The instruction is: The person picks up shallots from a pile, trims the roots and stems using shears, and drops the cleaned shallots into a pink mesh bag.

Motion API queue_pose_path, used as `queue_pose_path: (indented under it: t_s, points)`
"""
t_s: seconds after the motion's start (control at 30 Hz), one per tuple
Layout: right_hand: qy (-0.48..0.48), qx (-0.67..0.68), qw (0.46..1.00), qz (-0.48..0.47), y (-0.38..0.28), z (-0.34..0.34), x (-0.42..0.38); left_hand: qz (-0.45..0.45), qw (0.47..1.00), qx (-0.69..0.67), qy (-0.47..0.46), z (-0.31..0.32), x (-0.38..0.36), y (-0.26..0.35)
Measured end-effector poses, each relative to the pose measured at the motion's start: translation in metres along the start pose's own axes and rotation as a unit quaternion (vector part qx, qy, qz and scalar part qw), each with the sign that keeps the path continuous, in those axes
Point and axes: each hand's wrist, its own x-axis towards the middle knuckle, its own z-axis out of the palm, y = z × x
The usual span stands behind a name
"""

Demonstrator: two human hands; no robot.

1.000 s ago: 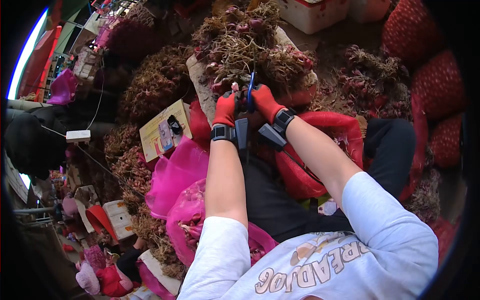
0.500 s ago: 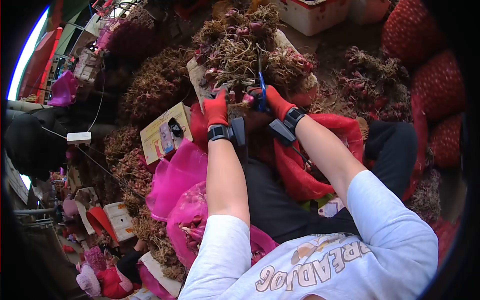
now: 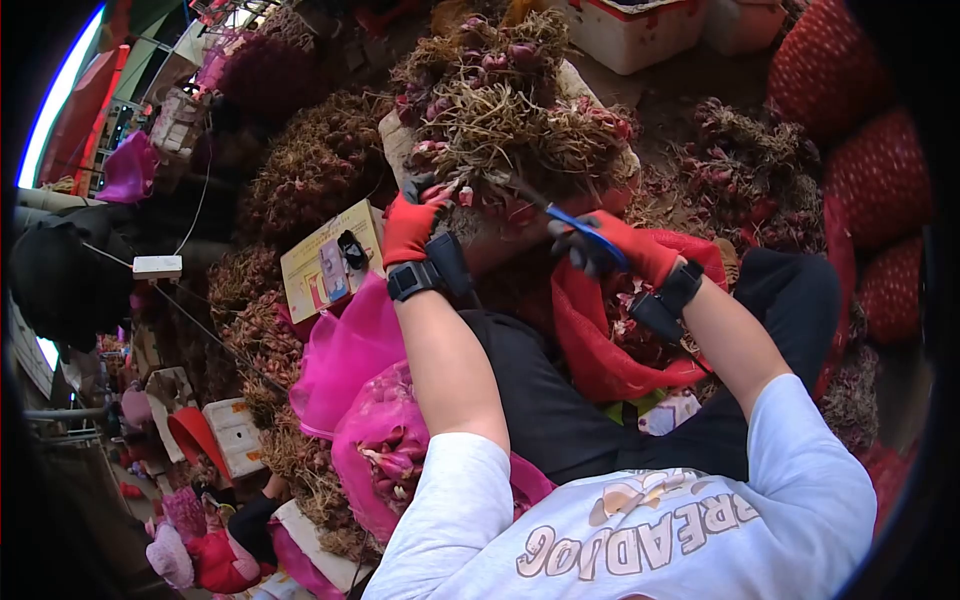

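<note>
Shallots [image 3: 490,110] with dry stalks lay heaped on a pale slab [image 3: 395,146], directly ahead of the person; the heap covered the middle of the slab, leaving only portions of its edges exposed. The left hand [image 3: 418,208], in a red glove with dark fingertips, was positioned at the near left edge of the heap with its fingers curled; whether they pinched a bulb could not be determined, because the fingertips merged with the bulbs and stalks there. The right hand [image 3: 603,244], gloved likewise, was closed around blue-handled scissors [image 3: 588,234], set apart from the left hand. The fingers covered part of the handle, and the blades pointed toward the heap, their tips hard to distinguish against the stalks. Below the right hand, a red mesh bag [image 3: 572,352] stood open; the right wrist unit [image 3: 662,308] and forearm obscured part of its contents. A pink mesh bag [image 3: 350,450] holding bulbs was located beside the left forearm, partly hidden by the sleeve. The white boxes [image 3: 640,45] were cut off by the upper frame edge, and the red sacks [image 3: 880,190] at far right were cropped by the dark lens border.
</note>
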Motion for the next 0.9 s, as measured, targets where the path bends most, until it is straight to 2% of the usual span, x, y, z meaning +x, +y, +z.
queue_pose_path:
  t_s: [0.03,0.1,0.13,0.23,0.33,0.37,0.43,0.5,0.57,0.63,0.67,0.7,0.73,0.8,0.87,0.9]
  points:
    - [-0.002,0.009,1.0,-0.005,-0.008,0.018,-0.003,0.016,0.999,-0.027,0.006,0.001,0.001,-0.005]
    - [-0.053,0.12,0.991,0.001,-0.013,0.027,0.007,0.048,0.995,-0.08,0.017,0.002,0.0,-0.012]
    - [-0.08,0.175,0.981,0.004,-0.015,0.029,0.012,0.041,0.998,-0.055,0.007,0.001,0.0,-0.012]
    - [-0.099,0.07,0.992,0.038,-0.028,0.028,0.03,0.027,1.0,0.012,-0.008,0.0,-0.003,-0.004]
    - [-0.065,0.068,0.996,-0.01,-0.041,0.041,0.048,0.005,1.0,-0.018,-0.002,0.003,-0.007,0.002]
    - [-0.015,0.047,0.999,-0.002,-0.042,0.04,0.058,0.014,1.0,-0.013,0.001,0.005,-0.007,0.002]
    - [-0.049,-0.1,0.979,-0.171,-0.036,0.024,0.083,0.03,1.0,0.001,0.01,0.004,-0.005,-0.005]
    - [0.006,-0.111,0.988,-0.108,-0.032,0.018,0.093,0.027,0.996,0.081,0.022,-0.02,0.029,-0.056]
    - [0.07,-0.214,0.966,-0.13,-0.028,0.013,0.083,0.004,0.996,0.091,0.019,-0.021,0.032,-0.057]
    - [0.119,-0.305,0.937,-0.121,-0.022,0.001,0.066,-0.035,0.999,0.035,-0.002,-0.004,0.001,-0.002]
    - [0.134,-0.344,0.924,-0.102,-0.018,-0.006,0.059,-0.059,0.988,-0.144,-0.013,0.003,-0.004,0.008]
    - [0.149,-0.381,0.909,-0.082,-0.015,-0.012,0.048,-0.083,0.944,-0.318,-0.025,0.01,-0.007,0.016]
    - [0.099,-0.304,0.945,-0.077,-0.01,-0.018,0.03,-0.108,0.869,-0.481,-0.035,0.018,-0.019,0.031]
    - [-0.007,-0.142,0.987,-0.068,-0.002,-0.023,-0.011,-0.135,0.859,-0.489,-0.073,0.034,-0.044,0.062]
    - [0.076,-0.075,0.994,0.022,-0.01,-0.01,-0.065,-0.149,0.846,-0.498,-0.117,0.066,-0.067,0.074]
    - [0.069,-0.03,0.997,0.008,-0.002,-0.017,-0.082,-0.131,0.832,-0.5,-0.203,0.082,-0.076,0.069]
